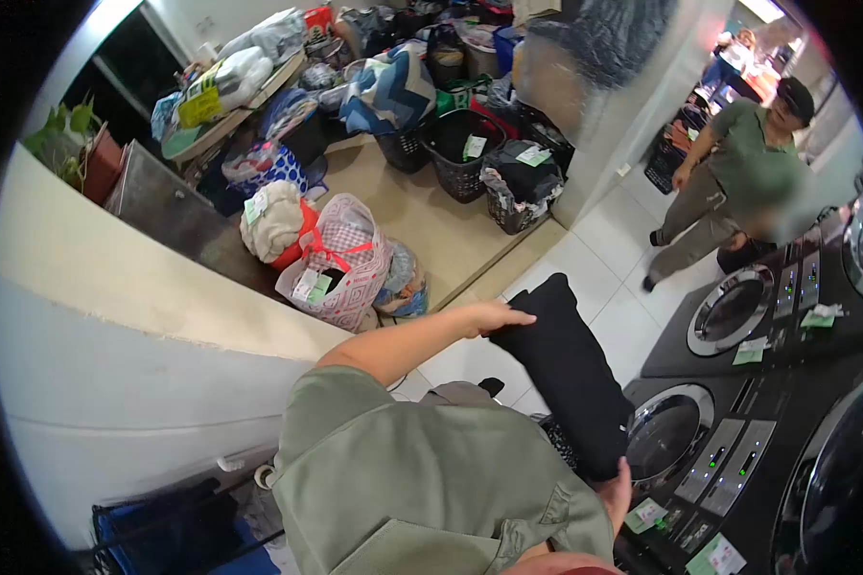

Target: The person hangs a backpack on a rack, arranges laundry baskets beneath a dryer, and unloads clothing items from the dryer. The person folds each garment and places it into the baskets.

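Note:
A folded black garment (566, 374) stretches between my two hands, in front of my green shirt. My left hand (497, 317) grips its far upper end, the thumb lying on top and the other fingers hidden beneath. At its near lower end, my right hand (618, 492) holds the edge, partly covered by the cloth. Just right of the garment is the round door of a dark laundry machine (669, 431). Part of a dark basket (554, 436) shows under the cloth.
More machines with round doors (731, 309) line the right side, tagged with green slips. Ahead, a person in green (753, 144) stands in the tiled aisle. Laundry bags (350, 273) and black baskets (460, 158) crowd the floor beyond a curved white wall (163, 355).

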A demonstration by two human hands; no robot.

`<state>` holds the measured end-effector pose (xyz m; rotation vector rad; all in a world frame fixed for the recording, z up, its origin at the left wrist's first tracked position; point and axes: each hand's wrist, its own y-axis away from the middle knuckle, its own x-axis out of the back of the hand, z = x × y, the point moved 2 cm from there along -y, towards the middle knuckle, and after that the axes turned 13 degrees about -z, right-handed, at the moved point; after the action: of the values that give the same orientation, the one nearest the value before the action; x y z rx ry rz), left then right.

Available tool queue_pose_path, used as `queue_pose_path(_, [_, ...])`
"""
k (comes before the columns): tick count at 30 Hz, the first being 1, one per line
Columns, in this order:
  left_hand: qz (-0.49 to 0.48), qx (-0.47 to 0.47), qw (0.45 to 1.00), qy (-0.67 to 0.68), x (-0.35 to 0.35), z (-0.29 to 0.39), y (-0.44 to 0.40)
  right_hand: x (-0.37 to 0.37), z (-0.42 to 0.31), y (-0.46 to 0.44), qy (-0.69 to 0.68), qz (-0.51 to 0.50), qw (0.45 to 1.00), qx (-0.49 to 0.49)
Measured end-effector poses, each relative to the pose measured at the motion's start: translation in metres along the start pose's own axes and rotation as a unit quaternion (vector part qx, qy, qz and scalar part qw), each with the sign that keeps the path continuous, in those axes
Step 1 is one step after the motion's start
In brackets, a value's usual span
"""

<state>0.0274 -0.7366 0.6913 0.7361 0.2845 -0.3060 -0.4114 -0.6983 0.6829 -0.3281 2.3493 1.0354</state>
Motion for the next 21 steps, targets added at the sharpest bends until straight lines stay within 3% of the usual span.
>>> queue_pose_path(1, [0.06,-0.025,0.997,-0.034,0.007,-0.024,-0.001,-0.035,0.0,0.008,0.089,0.107,0.99,-0.038])
queue_pose_path(2, [0.122,0.016,0.987,-0.105,0.005,-0.036,0.014,-0.071,0.006,0.015,0.158,0.039,0.986,-0.019])
queue_pose_path(3, [0.087,-0.03,0.99,-0.107,0.011,-0.062,0.015,-0.083,0.012,0.012,0.192,0.014,0.981,-0.038])
queue_pose_path(4, [0.214,0.07,0.942,-0.248,0.022,-0.09,0.014,-0.093,0.023,0.008,0.212,-0.013,0.975,-0.072])
queue_pose_path(7, [0.19,0.108,0.905,-0.364,-0.005,-0.1,0.07,-0.102,0.037,-0.004,0.251,-0.042,0.957,-0.139])
queue_pose_path(10, [0.193,0.169,0.897,-0.359,-0.012,-0.113,0.066,-0.098,0.039,-0.01,0.276,-0.041,0.944,-0.176])
queue_pose_path(12, [0.056,-0.013,0.813,-0.58,-0.01,-0.11,0.043,-0.095,0.037,-0.015,0.286,-0.039,0.938,-0.194])
queue_pose_path(13, [0.056,-0.014,0.814,-0.578,-0.011,-0.11,0.042,-0.092,0.037,-0.017,0.288,-0.035,0.935,-0.204])
queue_pose_path(14, [-0.09,0.02,0.922,-0.376,-0.018,-0.117,0.041,-0.091,0.037,-0.019,0.291,-0.031,0.932,-0.213])
queue_pose_path(15, [-0.226,0.051,0.961,-0.149,-0.025,-0.119,0.041,-0.09,0.037,-0.023,0.294,-0.031,0.929,-0.223])
queue_pose_path(16, [-0.191,0.074,0.914,-0.351,-0.023,-0.12,0.038,-0.088,0.037,-0.027,0.296,-0.032,0.926,-0.231])
queue_pose_path(19, [-0.161,0.085,0.881,-0.437,-0.032,-0.109,0.035,-0.084,0.036,-0.04,0.301,-0.033,0.917,-0.258])
queue_pose_path(21, [-0.171,0.089,0.896,-0.4,-0.022,-0.115,0.001,-0.08,0.035,-0.049,0.299,-0.029,0.912,-0.281])
